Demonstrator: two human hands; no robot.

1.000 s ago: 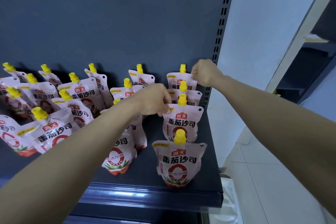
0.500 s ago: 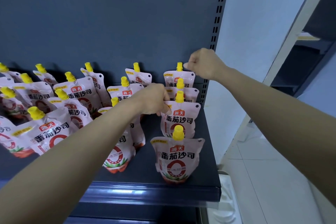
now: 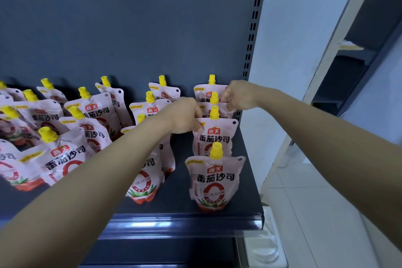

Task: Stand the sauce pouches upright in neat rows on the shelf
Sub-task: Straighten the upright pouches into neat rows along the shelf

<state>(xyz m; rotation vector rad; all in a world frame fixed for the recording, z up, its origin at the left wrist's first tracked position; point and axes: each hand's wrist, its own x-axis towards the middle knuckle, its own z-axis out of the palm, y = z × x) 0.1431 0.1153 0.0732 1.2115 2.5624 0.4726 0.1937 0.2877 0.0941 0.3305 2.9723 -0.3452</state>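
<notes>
Pale pink sauce pouches with yellow caps stand on a dark grey shelf (image 3: 180, 202). The row at the right end is straight: a front pouch (image 3: 214, 183), a second pouch (image 3: 215, 137), a third pouch (image 3: 226, 113) mostly hidden, and a back pouch (image 3: 204, 93). My left hand (image 3: 187, 115) pinches the top left corner of the second pouch. My right hand (image 3: 237, 95) is closed on the top right corner of the third pouch. The pouches further left (image 3: 65, 159) lean and overlap in loose rows, partly hidden by my left forearm.
The shelf's dark back panel (image 3: 130, 28) rises behind the pouches, with a slotted upright (image 3: 252, 28) at its right edge. To the right are a pale wall, a tiled floor (image 3: 315, 213) and another dark shelf unit (image 3: 359, 61). White plastic (image 3: 263, 246) lies below the shelf's corner.
My right hand lifted off the back pouch's top, then came down and forward onto the third pouch's corner. My left hand stayed at the second pouch.
</notes>
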